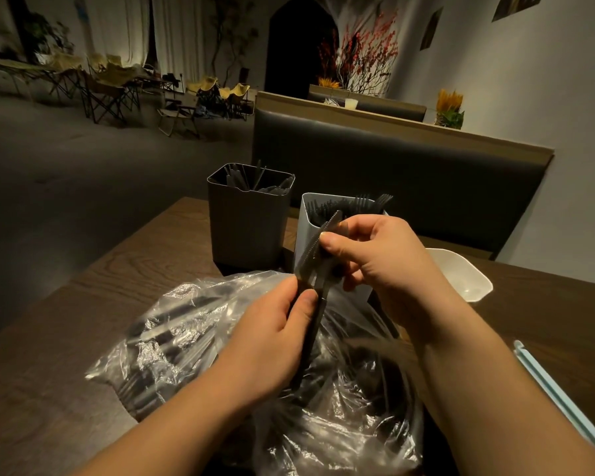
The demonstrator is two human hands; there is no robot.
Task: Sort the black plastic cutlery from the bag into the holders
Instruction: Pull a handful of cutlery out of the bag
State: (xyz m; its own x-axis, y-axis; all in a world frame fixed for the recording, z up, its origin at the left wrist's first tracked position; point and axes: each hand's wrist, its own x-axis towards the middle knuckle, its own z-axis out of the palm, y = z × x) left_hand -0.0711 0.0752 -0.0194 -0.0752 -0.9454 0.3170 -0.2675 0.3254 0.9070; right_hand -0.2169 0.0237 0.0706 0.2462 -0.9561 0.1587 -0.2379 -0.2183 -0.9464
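Black plastic knives point(331, 222) upright just above the clear bag point(172, 331), left hand point(272, 341) pinching the handles, right hand point(375, 255) pinching the serrated blades, white holder point(304, 231) of forks just behind the bag, grey holder point(248, 228) behind-left of the bag, 1 white tub point(461, 273) right of the bag

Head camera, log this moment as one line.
left hand: grips knives low | right hand: pinches knives high | bag: under hands | white holder: forks

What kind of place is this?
Most likely a restaurant or café. A long padded booth seat stands behind the wooden table, a dark holder and a white holder are stocked with black cutlery, and folding chairs stand across the room.
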